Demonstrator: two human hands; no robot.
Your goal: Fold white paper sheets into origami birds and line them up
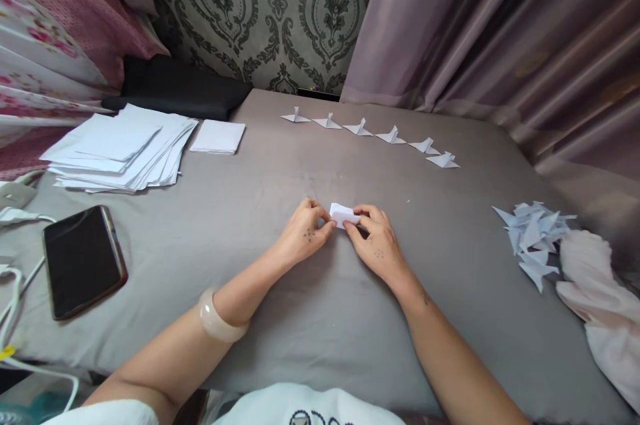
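Observation:
Between my two hands, at the middle of the grey cloth surface, is a small folded piece of white paper (343, 215). My left hand (306, 231) pinches its left end between thumb and fingers. On the right end, the thumb and fingers of my right hand (376, 238) are closed too. The paper shows a crease along its length, with an upper flap standing behind a lower one. Beyond my hands, several folded paper birds (361, 127) stand in a slanting row. A heap of more paper birds (535, 235) lies to the right.
A stack of loose white sheets (120, 148) and a neat pile of square paper (218, 137) lie at the back left. Nearer on the left are a phone (84, 261) and white cables (17, 298). A pale crumpled cloth (595, 298) lies by the right edge.

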